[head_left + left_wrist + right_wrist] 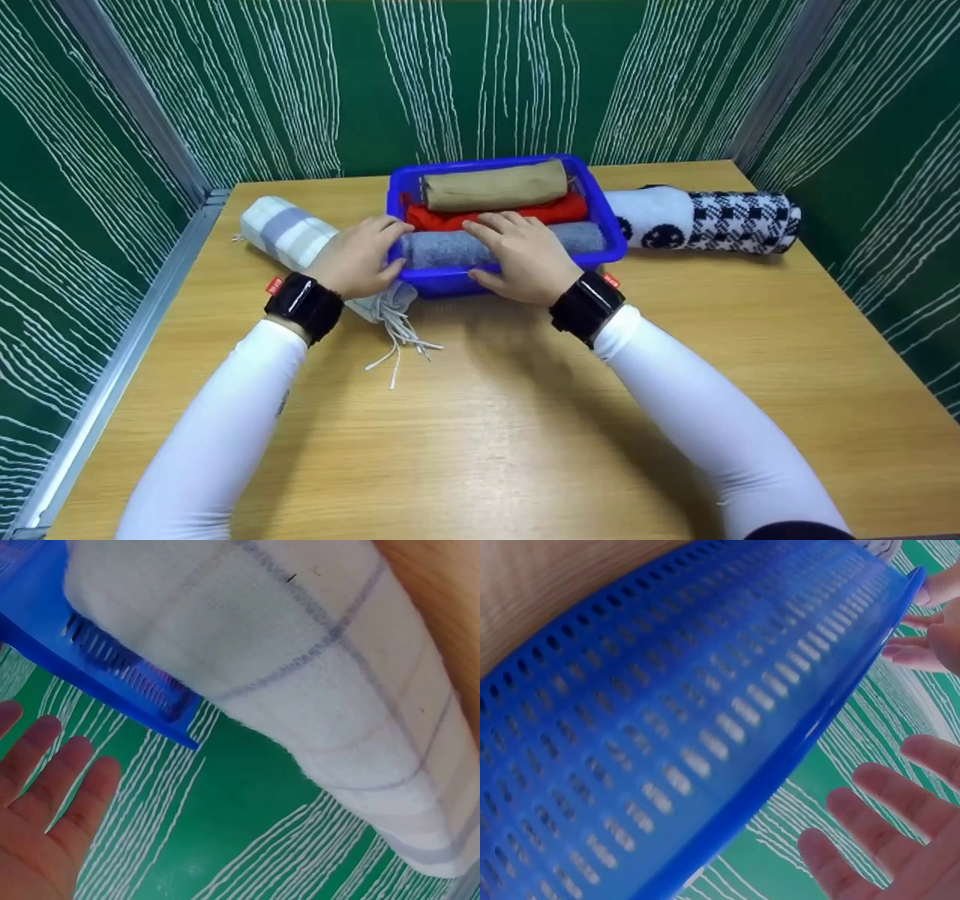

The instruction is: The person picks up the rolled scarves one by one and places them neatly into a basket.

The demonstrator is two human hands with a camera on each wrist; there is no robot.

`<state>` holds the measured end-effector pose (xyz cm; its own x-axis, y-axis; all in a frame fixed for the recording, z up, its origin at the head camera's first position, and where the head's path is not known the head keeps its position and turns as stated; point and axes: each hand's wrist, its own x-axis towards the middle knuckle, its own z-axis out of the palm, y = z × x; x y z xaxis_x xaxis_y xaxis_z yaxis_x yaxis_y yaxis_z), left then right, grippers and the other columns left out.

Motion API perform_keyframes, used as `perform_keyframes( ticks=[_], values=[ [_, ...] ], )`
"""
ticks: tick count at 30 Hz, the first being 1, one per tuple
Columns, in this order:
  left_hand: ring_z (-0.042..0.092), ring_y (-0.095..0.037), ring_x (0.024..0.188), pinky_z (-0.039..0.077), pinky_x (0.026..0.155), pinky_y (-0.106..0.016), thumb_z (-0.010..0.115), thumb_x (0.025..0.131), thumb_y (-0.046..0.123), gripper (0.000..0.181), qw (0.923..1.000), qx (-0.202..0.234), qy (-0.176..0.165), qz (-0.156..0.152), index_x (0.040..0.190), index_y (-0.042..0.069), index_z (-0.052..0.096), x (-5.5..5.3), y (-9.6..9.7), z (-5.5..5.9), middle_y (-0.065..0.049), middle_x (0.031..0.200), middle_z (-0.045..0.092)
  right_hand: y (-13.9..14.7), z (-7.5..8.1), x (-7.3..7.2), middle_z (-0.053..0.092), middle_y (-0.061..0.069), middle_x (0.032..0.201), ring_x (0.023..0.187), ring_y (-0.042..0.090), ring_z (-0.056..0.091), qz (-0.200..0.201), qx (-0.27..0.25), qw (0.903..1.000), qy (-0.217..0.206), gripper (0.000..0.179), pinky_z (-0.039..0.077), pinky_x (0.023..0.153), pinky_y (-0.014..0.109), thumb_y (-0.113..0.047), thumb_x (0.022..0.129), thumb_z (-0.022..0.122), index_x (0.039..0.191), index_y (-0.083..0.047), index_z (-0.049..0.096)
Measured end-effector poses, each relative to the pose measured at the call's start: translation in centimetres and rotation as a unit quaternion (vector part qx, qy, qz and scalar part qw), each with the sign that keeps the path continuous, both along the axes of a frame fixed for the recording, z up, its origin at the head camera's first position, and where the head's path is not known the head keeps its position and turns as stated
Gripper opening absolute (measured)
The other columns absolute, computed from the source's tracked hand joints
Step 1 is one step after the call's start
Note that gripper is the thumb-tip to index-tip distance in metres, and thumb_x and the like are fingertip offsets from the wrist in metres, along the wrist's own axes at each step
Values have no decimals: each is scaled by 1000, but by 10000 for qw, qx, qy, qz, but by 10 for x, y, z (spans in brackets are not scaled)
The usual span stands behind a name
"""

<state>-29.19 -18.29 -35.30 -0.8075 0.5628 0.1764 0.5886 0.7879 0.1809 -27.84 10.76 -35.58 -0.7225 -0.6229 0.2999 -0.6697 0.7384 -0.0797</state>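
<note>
A blue plastic basket [446,286] holds a grey rolled cloth [439,249] in front, a red cloth [551,211] in the middle and a tan rolled cloth [495,186] at the back. My left hand [356,256] is at the basket's left front corner, its fingertips by the rim. Over the front rim and grey roll reaches my right hand [529,261], with its fingers spread. Both wrist views show extended fingers, with nothing gripped. Whether the fingertips press the grey roll is unclear. Partly behind my left hand lies a rolled white checked scarf [289,231] with tassels.
Right of the basket, a black-and-white patterned roll [705,221] lies on the wooden table [480,435]. Green panels [525,82] with white lines stand at the back and both sides. The scarf's tassels [401,334] spread in front of the basket's left corner.
</note>
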Motion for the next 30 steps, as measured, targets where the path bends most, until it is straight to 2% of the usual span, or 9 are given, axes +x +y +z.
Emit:
perform_keyframes(
  ticks=[8, 13, 20, 30],
  values=[
    [60, -41, 140, 47, 123, -55, 68, 102, 13, 47, 9999, 96, 27, -51, 147, 1, 61, 2, -7, -2, -20, 145, 66, -8, -7, 8, 62, 18, 154, 141, 40, 59, 171, -42, 9997, 147, 72, 50, 114, 61, -44, 99, 78, 158, -10, 56],
    [58, -41, 144, 45, 124, -56, 70, 102, 14, 52, 9999, 79, -61, 53, 151, 2, 58, 3, -15, 0, -20, 150, 63, -12, -10, 12, 62, 18, 154, 142, 40, 58, 250, 7, 9996, 137, 72, 49, 116, 61, -46, 99, 78, 158, -10, 57],
    [55, -40, 147, 43, 126, -56, 69, 101, 14, 55, 9992, -130, -193, 331, 153, 3, 56, 3, -29, 2, -20, 154, 60, -18, -12, 17, 61, 19, 155, 144, 41, 57, 311, 43, 9994, 113, 74, 47, 119, 61, -48, 99, 78, 158, -11, 56],
    [51, -43, 150, 41, 126, -60, 67, 101, 16, 59, 9952, -286, -465, 816, 157, 3, 51, -4, -53, -2, -23, 159, 55, -27, -16, 19, 63, 18, 153, 142, 42, 59, 484, 5, 9987, 167, 73, 49, 118, 63, -49, 98, 79, 157, -12, 58]
  ],
)
